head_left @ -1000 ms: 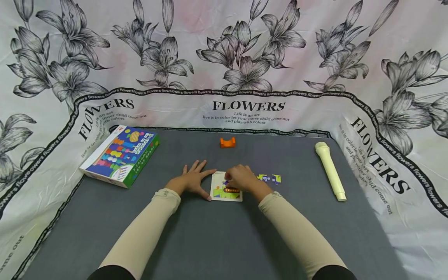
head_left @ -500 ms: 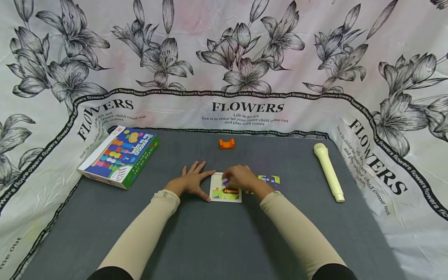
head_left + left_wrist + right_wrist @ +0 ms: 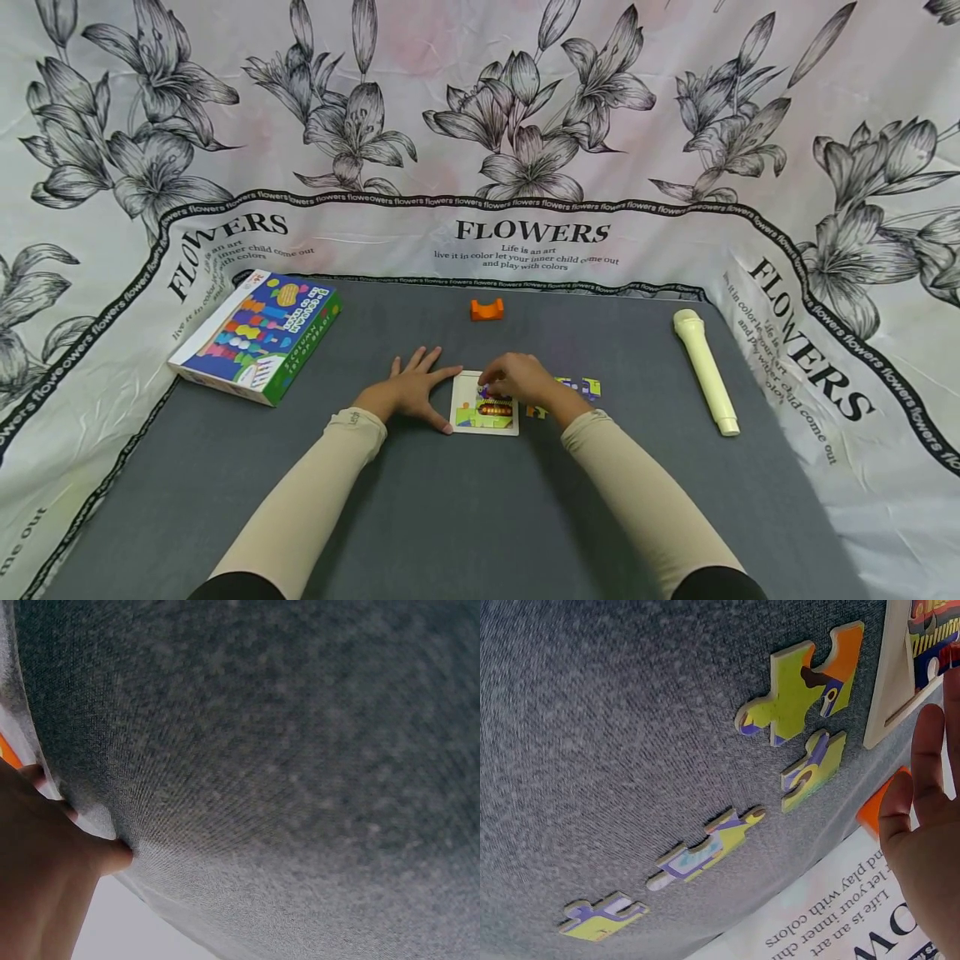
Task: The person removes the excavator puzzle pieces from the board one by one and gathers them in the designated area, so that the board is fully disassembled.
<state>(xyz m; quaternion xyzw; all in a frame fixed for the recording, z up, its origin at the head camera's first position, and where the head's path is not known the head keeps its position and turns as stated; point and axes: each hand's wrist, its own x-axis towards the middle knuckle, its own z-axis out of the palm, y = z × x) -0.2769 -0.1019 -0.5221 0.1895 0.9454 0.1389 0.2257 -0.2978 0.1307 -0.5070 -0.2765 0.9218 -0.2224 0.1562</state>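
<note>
A small puzzle tray [image 3: 484, 430] with a pale frame lies at mid-table in the head view, its lower part filled with coloured pieces. My left hand [image 3: 410, 392] lies with spread fingers at the tray's left edge, thumb and a fingertip touching the frame. Over the tray's upper right, my right hand [image 3: 522, 379] has bent fingers down on the puzzle; whether a piece is pinched there is hidden. In the right wrist view several loose pieces, among them a green and orange one [image 3: 791, 697], lie beside the tray [image 3: 877, 712], near the right hand [image 3: 930, 817].
A blue and green game box [image 3: 258, 333] lies at the back left. An orange block [image 3: 487, 310] is beyond the tray, and a pale yellow cylinder [image 3: 707, 371] lies on the right. Flower-printed cloth [image 3: 525, 242] borders the grey table [image 3: 450, 517].
My right hand has shifted slightly over the tray, and more of the loose pieces beside it shows. My left hand stays in place at the frame.
</note>
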